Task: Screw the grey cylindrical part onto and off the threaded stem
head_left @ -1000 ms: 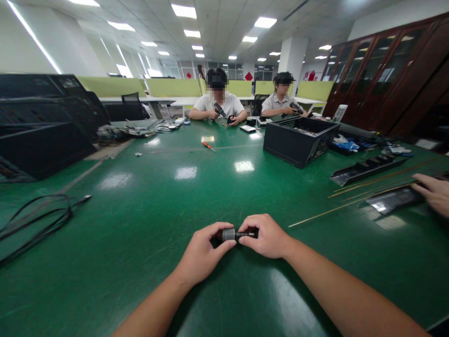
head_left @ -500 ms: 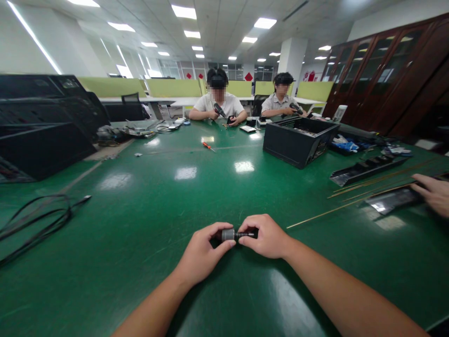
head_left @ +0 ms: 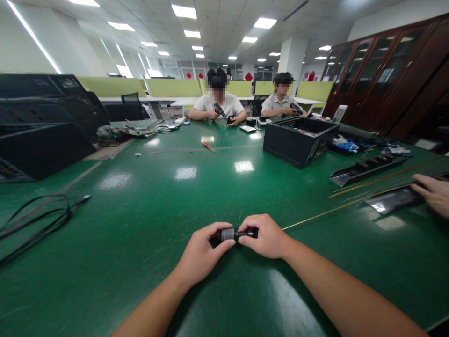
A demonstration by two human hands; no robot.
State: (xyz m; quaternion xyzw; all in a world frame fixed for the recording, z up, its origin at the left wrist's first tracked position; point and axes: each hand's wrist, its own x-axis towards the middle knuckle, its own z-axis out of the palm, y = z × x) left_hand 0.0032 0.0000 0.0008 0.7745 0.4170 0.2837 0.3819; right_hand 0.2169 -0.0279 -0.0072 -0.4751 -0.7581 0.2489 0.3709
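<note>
Low over the green table (head_left: 115, 238), my left hand (head_left: 201, 255) is closed around a dark cylindrical part with a grey metal band (head_left: 228, 234). A thin, ridged shaft with a bright tip (head_left: 249, 233) points right from the band. Thumb and fingers of my right hand (head_left: 264, 236) pinch this shaft from the right. The left end of the part is hidden inside my left hand. Its exact kind cannot be made out. One thin brass-coloured rod (head_left: 315, 217) ends close by my right wrist.
Another person's hand (head_left: 435, 192) rests at a black metal tray (head_left: 393, 199) on the right. Several rods lie near it. Further back are a black computer case (head_left: 298, 140) and an orange screwdriver (head_left: 206, 145). A black cable (head_left: 59, 215) lies left. Two people sit opposite with power drills.
The long brass-coloured rod on the right has slid slightly left, so its end is now by my right wrist. Both my hands keep nearly the same grip and place.
</note>
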